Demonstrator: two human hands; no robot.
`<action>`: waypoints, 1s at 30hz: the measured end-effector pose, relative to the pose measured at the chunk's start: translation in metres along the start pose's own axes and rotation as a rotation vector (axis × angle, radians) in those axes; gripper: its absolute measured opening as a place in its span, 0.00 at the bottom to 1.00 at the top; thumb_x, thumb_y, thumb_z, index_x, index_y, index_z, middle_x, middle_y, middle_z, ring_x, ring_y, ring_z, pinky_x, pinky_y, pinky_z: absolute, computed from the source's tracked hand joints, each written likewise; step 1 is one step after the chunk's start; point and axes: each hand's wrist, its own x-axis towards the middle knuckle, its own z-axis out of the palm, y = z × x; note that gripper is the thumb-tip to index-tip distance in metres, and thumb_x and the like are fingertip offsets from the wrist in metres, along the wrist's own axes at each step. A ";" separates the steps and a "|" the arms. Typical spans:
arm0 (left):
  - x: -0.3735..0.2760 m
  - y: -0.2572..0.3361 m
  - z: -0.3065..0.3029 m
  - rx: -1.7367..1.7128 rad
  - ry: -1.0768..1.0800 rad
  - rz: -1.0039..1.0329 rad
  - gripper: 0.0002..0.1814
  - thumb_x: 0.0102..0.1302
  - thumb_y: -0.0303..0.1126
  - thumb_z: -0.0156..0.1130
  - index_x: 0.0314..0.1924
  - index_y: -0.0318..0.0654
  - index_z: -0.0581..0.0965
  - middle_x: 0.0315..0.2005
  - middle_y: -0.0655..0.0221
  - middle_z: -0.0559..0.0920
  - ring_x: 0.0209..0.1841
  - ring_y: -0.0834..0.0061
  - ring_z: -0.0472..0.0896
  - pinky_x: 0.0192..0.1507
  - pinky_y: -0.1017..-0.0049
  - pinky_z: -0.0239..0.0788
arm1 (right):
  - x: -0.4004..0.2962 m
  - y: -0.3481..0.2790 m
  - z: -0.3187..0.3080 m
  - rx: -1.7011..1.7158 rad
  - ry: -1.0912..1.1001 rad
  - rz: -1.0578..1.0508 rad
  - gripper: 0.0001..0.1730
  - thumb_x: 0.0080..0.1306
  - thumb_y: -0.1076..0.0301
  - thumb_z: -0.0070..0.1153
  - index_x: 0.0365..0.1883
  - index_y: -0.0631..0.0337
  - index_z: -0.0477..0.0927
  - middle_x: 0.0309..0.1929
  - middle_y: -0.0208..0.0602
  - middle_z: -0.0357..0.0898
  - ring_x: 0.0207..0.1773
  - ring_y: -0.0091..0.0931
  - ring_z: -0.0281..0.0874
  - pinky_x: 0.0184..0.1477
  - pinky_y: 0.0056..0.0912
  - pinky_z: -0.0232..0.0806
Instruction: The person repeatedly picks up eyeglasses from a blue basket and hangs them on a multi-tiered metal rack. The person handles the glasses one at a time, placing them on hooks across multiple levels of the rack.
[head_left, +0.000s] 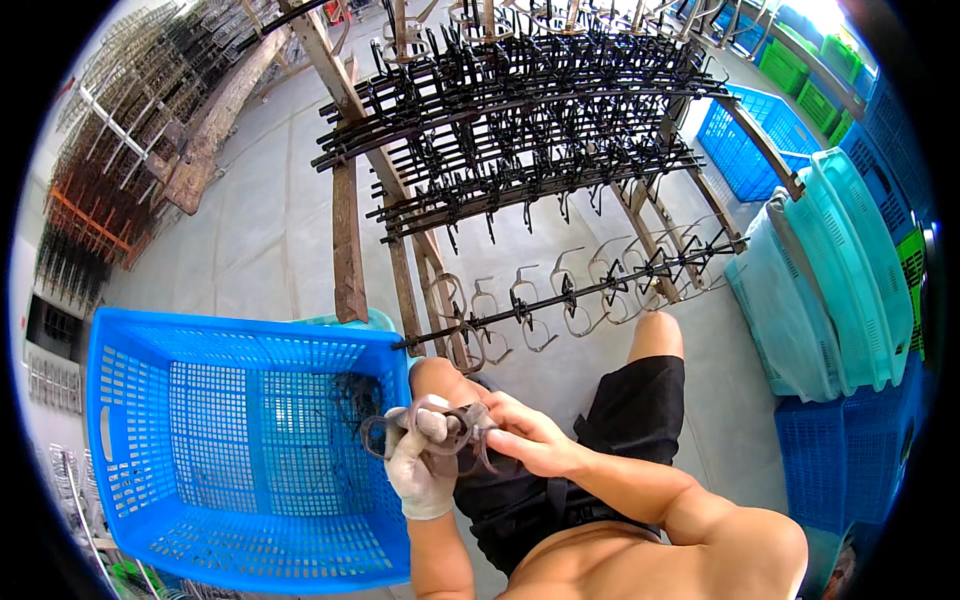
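My left hand (421, 476), in a whitish glove, grips a small bunch of curved grey metal pieces (480, 427) in front of my lap. Bare, my right hand (529, 435) has its thumb and fingers pinched on the right end of the same bunch. Beyond my knees a black hanging bar (551, 302) carries several thin looped metal frames (592, 315) on dark clips. Just left of my gloved hand stands a blue plastic crate (251, 345), with a tangle of dark thin parts (356, 401) at its right side.
A wooden rack (349, 225) ahead holds rows of black bars with hooks (525, 142). Teal baskets (847, 277) and blue crates (840, 457) are stacked at right. Another rack of hanging metal parts (112, 172) stands far left, near a worn wooden beam (217, 135).
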 end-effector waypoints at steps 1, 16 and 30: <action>0.002 0.001 0.003 0.053 0.017 -0.025 0.07 0.62 0.23 0.50 0.40 0.39 0.67 0.26 0.69 0.69 0.29 0.74 0.68 0.35 0.74 0.63 | -0.002 -0.004 -0.001 0.059 -0.021 0.141 0.08 0.66 0.68 0.52 0.35 0.65 0.73 0.28 0.32 0.71 0.28 0.19 0.66 0.30 0.24 0.61; 0.088 -0.016 -0.008 1.032 0.029 0.271 0.11 0.61 0.31 0.63 0.37 0.36 0.70 0.26 0.74 0.73 0.31 0.81 0.71 0.37 0.79 0.65 | -0.002 -0.046 -0.053 0.798 0.295 0.232 0.22 0.72 0.59 0.43 0.60 0.61 0.64 0.32 0.40 0.77 0.17 0.23 0.66 0.18 0.19 0.55; 0.142 -0.054 -0.013 0.507 0.028 -0.148 0.06 0.60 0.26 0.62 0.37 0.40 0.74 0.27 0.74 0.78 0.28 0.82 0.75 0.31 0.82 0.68 | 0.064 0.029 -0.044 0.031 0.698 0.480 0.20 0.72 0.57 0.42 0.52 0.64 0.68 0.41 0.31 0.63 0.26 0.20 0.68 0.19 0.23 0.61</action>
